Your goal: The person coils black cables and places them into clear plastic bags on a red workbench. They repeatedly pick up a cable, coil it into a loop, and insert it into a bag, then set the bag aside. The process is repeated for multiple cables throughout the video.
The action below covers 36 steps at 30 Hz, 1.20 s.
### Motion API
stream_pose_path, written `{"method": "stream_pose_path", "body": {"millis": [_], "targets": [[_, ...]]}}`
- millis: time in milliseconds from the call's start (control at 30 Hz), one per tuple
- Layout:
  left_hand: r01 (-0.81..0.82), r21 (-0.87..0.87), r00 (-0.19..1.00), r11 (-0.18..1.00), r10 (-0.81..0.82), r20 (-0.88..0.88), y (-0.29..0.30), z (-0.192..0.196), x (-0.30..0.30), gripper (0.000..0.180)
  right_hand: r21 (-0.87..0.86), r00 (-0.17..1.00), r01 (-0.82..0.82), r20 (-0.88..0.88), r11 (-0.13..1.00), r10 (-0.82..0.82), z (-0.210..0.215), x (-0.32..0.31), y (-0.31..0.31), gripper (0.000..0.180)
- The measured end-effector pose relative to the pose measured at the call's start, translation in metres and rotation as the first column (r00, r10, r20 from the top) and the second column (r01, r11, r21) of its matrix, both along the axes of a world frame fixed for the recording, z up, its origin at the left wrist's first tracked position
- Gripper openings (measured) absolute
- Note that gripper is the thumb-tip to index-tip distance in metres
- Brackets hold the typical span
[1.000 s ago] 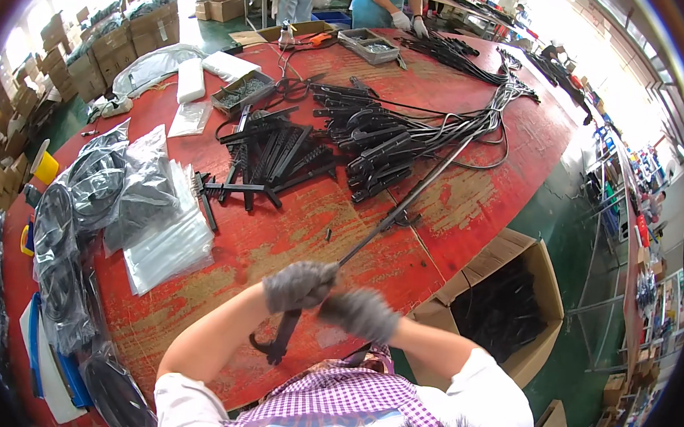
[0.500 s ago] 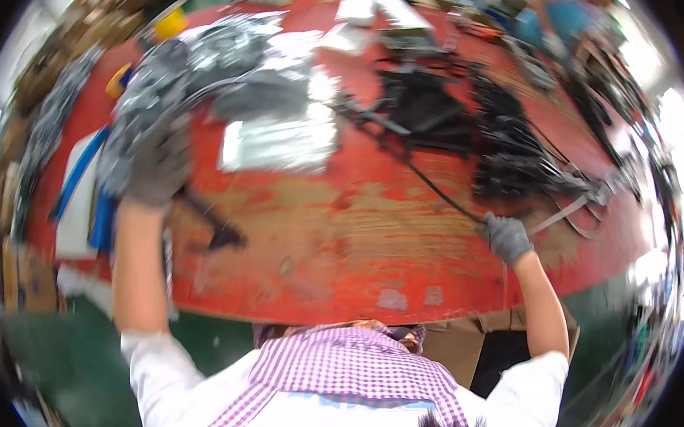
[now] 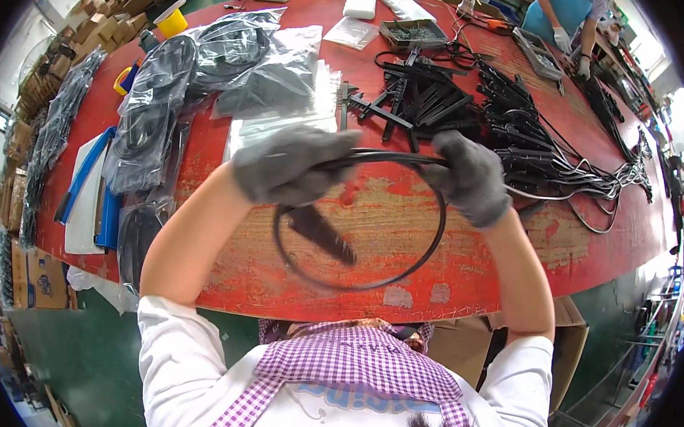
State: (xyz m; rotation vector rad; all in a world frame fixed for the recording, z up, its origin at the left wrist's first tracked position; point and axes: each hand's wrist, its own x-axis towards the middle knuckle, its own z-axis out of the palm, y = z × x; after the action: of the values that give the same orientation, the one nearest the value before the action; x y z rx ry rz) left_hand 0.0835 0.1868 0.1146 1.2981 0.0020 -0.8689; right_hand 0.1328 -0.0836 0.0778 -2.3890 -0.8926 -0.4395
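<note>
The left hand (image 3: pixel 294 166) and the right hand (image 3: pixel 471 179), both in grey gloves, are each closed around the top of a black cable loop (image 3: pixel 361 223) held above the table (image 3: pixel 403 242), at frame centre. The loop hangs below the two grips as one round coil, with a black plastic end piece (image 3: pixel 321 234) inside it.

Handling: the cable looks light and springy, and is judged likely to uncoil if released. Grip it at the crossing point at the top.

Surface: a red, worn wooden table. Bagged coils (image 3: pixel 201 69) lie upper left; loose black cable assemblies (image 3: pixel 507 122) lie upper right. A cardboard box (image 3: pixel 566 348) stands lower right on green floor. Another person works at the top edge.
</note>
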Motion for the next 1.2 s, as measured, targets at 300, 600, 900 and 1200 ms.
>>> {"method": "stream_pose_path", "body": {"millis": [300,600,900,1200], "targets": [[-0.235,-0.728,0.963,0.644,0.254,-0.087,0.149,-0.004,-0.034,0.036,-0.582,0.966,0.188,-0.034,0.791,-0.255,-0.072,0.024,-0.176,0.017],[-0.460,0.609,0.285,0.647,-0.542,0.791,0.014,-0.017,0.004,0.029,-0.287,0.829,-0.070,0.516,0.955,0.216,0.038,-0.034,0.067,0.026],[-0.383,0.145,0.902,0.912,0.336,0.271,-0.028,0.002,0.009,0.045,0.696,0.139,0.263,-0.713,0.668,0.688,-0.072,0.041,0.019,0.063],[-0.100,0.803,0.395,0.588,-0.717,0.574,-0.095,-0.127,-0.083,0.028,0.468,0.027,0.796,-0.661,0.384,0.750,-0.166,-0.022,-0.022,0.045]]}}
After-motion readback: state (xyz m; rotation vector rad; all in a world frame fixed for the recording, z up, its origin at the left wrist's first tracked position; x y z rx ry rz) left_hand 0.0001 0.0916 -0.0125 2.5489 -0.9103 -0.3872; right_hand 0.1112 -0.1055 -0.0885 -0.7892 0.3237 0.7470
